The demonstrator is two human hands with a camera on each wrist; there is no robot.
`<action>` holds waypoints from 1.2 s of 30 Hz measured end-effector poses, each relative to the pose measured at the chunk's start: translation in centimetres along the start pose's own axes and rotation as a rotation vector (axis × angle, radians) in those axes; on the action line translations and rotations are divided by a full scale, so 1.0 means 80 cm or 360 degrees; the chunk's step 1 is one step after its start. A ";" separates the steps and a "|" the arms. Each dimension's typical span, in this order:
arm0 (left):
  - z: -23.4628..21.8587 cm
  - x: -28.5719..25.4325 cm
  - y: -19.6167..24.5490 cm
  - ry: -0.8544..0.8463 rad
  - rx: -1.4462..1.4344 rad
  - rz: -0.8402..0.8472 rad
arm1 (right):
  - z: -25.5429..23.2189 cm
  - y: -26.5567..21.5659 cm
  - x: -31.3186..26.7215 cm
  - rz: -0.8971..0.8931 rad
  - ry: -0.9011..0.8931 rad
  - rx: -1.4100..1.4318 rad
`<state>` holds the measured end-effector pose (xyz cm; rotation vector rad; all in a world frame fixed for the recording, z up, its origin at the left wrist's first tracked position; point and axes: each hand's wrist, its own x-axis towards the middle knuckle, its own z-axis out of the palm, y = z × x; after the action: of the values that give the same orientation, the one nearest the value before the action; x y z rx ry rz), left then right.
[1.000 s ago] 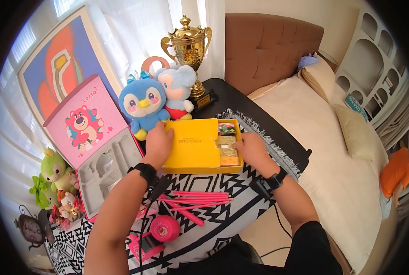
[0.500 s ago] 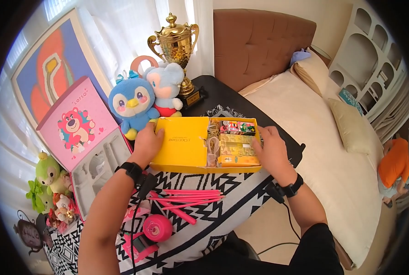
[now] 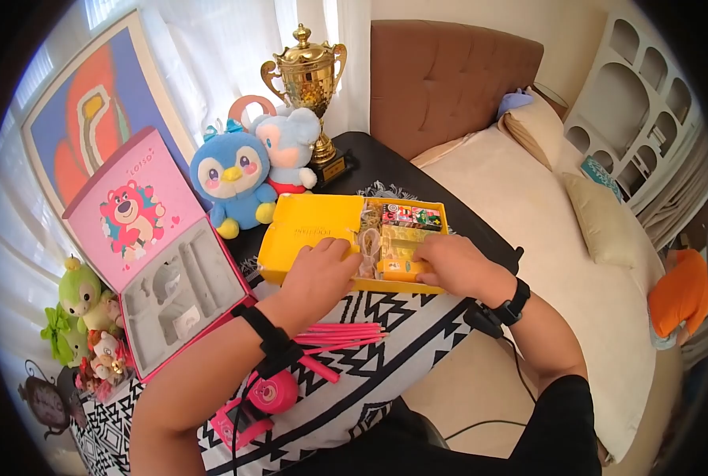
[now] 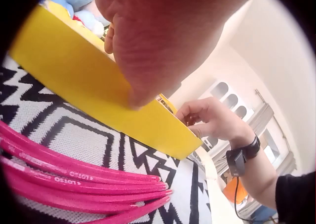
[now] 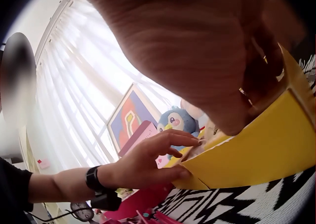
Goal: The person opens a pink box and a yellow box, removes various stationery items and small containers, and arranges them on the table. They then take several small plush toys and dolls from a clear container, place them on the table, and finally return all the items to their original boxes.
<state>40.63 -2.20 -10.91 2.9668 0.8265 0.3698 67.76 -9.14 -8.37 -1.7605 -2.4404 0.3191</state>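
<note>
A yellow box (image 3: pixel 298 238) lies partly drawn out of its cover, its contents showing on the right. My left hand (image 3: pixel 322 274) grips its front edge near the middle, thumb on the front wall (image 4: pixel 94 91) and fingers over the top. At the right end, my right hand (image 3: pixel 461 266) reaches in with curled fingers around the end of a small orange-yellow box (image 3: pixel 400 270); its fingertips are partly hidden. Behind that lie a yellow patterned box (image 3: pixel 401 240) and a colourful box (image 3: pixel 412 216). A pale looped item (image 3: pixel 368 244) sits to their left.
Left stands an open pink box (image 3: pixel 136 214) with a grey moulded tray (image 3: pixel 203 278). Behind are a blue penguin plush (image 3: pixel 231 178) and a gold trophy (image 3: pixel 306 79). Pink pencils (image 3: pixel 346 333) and a round pink case (image 3: pixel 275 393) lie in front on the patterned cloth (image 3: pixel 394 357).
The tray slid right out of the yellow cover, exposing its contents. Since then my left hand moved from the left side to the front edge, and my right hand from the right end onto the contents.
</note>
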 end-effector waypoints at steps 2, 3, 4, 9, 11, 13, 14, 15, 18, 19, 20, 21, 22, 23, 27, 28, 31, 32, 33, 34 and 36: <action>0.003 0.008 -0.006 -0.0020 0.0006 -0.0029 | 0.001 0.004 0.001 0.0048 0.0071 0.0026; 0.003 0.009 -0.009 -0.0044 0.0008 -0.0069 | 0.000 0.005 0.003 0.0089 0.0131 0.0056; 0.004 0.009 -0.010 -0.0036 0.0018 -0.0071 | 0.001 0.004 0.003 0.0082 0.0141 0.0051; 0.004 0.006 -0.011 0.0040 -0.0153 -0.0114 | -0.007 -0.017 -0.011 0.0210 0.0402 0.0151; -0.003 -0.003 -0.023 0.0109 -0.0369 -0.0128 | -0.010 -0.032 -0.017 0.0106 0.0561 0.0250; -0.017 -0.011 -0.033 0.0284 -0.0461 -0.0155 | -0.009 -0.047 -0.022 -0.0101 0.0781 0.0385; -0.024 -0.016 -0.033 0.0279 -0.0464 -0.0149 | -0.002 -0.055 -0.023 -0.0092 0.0782 0.0385; -0.034 -0.024 -0.032 0.0205 -0.0515 -0.0291 | 0.007 -0.065 -0.022 -0.0214 0.0710 0.0347; -0.048 -0.052 -0.025 0.0110 -0.0529 -0.0433 | 0.046 -0.088 -0.005 -0.0401 0.0541 0.0207; -0.045 -0.061 -0.023 0.0028 -0.0481 -0.0453 | 0.060 -0.091 0.002 -0.0457 0.0438 0.0090; -0.043 -0.068 -0.020 -0.0052 -0.0428 -0.0469 | 0.073 -0.097 0.008 -0.0448 0.0452 0.0077; -0.040 -0.072 -0.015 -0.0045 -0.0422 -0.0455 | 0.086 -0.103 0.015 -0.0397 0.0336 0.0095; -0.036 -0.078 -0.009 -0.0107 -0.0367 -0.0408 | 0.093 -0.107 0.020 -0.0348 0.0215 0.0116; -0.033 -0.082 -0.004 -0.0170 -0.0313 -0.0364 | 0.095 -0.107 0.022 -0.0344 0.0220 0.0112; -0.043 -0.077 0.022 -0.0245 -0.0269 -0.0418 | 0.072 -0.095 0.011 -0.0402 0.0466 0.0253; -0.041 -0.070 0.023 -0.0240 -0.0281 -0.0422 | 0.055 -0.085 0.003 -0.0381 0.0712 0.0237; -0.036 -0.044 0.027 -0.0094 -0.0275 -0.0164 | 0.006 -0.034 0.000 0.0047 0.0396 0.0023; -0.031 -0.030 0.029 -0.0007 -0.0228 -0.0074 | 0.001 -0.015 0.003 0.0005 0.0407 -0.0032; -0.026 -0.019 0.031 0.0078 -0.0177 0.0019 | -0.001 -0.004 0.005 -0.0036 0.0422 -0.0085; -0.019 -0.011 0.032 0.0078 -0.0173 0.0031 | -0.002 -0.002 0.009 -0.0028 0.0431 -0.0086; -0.005 0.000 0.032 0.0067 -0.0014 0.0132 | 0.001 -0.002 0.017 0.0163 0.0068 -0.0147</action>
<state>41.78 -4.39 -10.23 3.0018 0.7048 0.4399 67.16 -7.88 -8.43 -1.9128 -2.3769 0.1785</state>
